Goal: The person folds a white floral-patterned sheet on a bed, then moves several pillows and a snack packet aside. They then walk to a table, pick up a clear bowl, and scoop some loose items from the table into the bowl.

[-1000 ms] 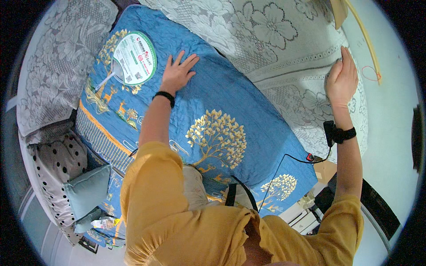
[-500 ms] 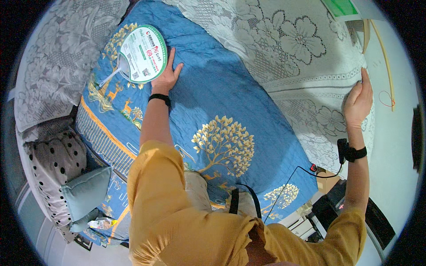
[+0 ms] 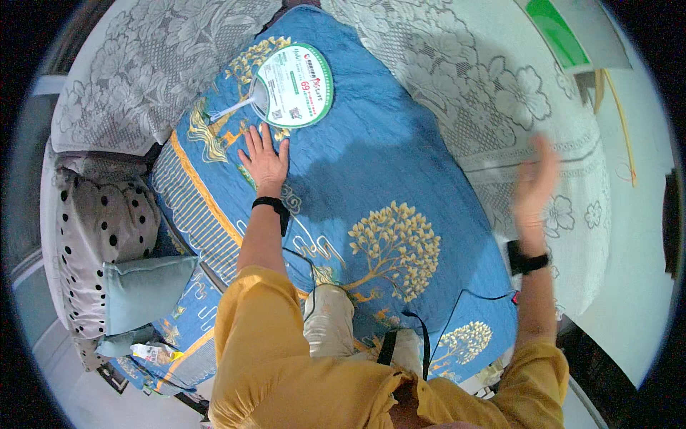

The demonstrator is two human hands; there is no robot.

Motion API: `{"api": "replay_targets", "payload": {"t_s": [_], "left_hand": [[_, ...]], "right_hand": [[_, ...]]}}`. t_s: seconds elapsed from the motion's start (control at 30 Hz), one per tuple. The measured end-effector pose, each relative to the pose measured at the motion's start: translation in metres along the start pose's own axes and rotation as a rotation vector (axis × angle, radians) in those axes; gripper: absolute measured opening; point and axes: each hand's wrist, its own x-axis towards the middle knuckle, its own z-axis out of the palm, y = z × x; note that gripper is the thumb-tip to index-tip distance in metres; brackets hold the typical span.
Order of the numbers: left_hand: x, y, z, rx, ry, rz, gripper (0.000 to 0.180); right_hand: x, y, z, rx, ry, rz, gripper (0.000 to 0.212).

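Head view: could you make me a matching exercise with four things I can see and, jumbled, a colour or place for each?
1. Hand fan
2. Left hand
3. Square cushion
4. Right hand

A. Plain pale blue
B. Seen against the white lace cloth
C. White with a green edge
D. Fingers spread, seen against the blue cover

Pairs: 1-C, 2-D, 3-A, 4-B

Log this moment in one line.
left hand: open, over blue tree-print quilt, near handheld fan | right hand: open, blurred, over white lace cover | contact: unclear
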Motion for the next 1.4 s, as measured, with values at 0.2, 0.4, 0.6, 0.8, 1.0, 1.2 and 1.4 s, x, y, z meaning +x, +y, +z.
{"api": "replay_targets", "payload": {"t_s": [0.2, 0.4, 0.6, 0.8, 1.0, 1.2, 1.4], "left_hand": [[0.024, -0.020, 0.020, 0.082, 0.041, 0.015, 0.077], [0.021, -0.025, 0.030, 0.035, 0.073, 0.046, 0.076], [0.047, -0.027, 0.006, -0.030, -0.053, 0.107, 0.068], [0.139, -0.058, 0.001, -0.013, 0.051, 0.065, 0.060], [0.148, -0.061, 0.013, -0.029, 0.118, 0.046, 0.058], [0.150, -0.062, 0.012, -0.044, 0.095, 0.041, 0.058], [0.148, -0.062, 0.020, -0.025, 0.104, 0.046, 0.058]], "right_hand": [[0.002, -0.177, 0.222, 0.408, -0.328, -0.124, 0.050], [0.072, -0.214, 0.350, 0.185, -0.300, -0.033, 0.059], [0.068, -0.213, 0.361, 0.221, -0.271, -0.012, 0.065], [0.069, -0.210, 0.365, 0.157, -0.414, 0.035, 0.068], [0.062, -0.208, 0.370, 0.160, -0.390, 0.005, 0.069], [0.066, -0.210, 0.367, 0.164, -0.391, -0.002, 0.068], [0.062, -0.205, 0.368, 0.164, -0.458, 0.008, 0.064]]}}
